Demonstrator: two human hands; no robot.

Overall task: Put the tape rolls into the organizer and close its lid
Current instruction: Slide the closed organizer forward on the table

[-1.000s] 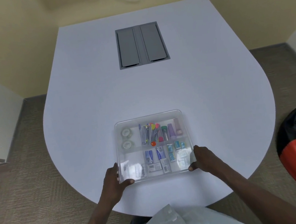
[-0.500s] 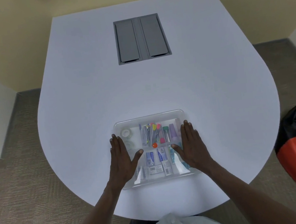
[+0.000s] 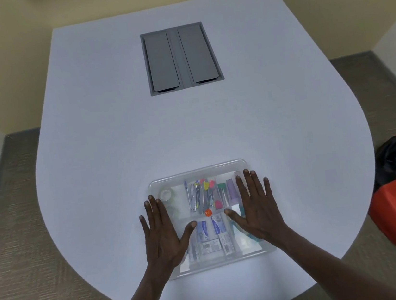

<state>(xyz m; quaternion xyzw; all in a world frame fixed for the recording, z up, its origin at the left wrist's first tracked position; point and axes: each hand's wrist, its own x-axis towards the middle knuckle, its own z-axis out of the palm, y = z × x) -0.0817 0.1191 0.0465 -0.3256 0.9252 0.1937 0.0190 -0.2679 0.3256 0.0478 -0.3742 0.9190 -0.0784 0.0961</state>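
Head camera looks down: both hands lie flat, fingers spread, gripping nothing, left hand (image 3: pixel 162 232) and right hand (image 3: pixel 257 207) pressing on the clear lid (image 3: pixel 202 172) of the organizer (image 3: pixel 222 263). Tape rolls (image 3: pixel 166 194) sit inside, far-left compartment, on the white table (image 3: pixel 114 135).

left hand (image 3: pixel 163 232): flat, fingers spread | right hand (image 3: pixel 258 207): same (palms down)
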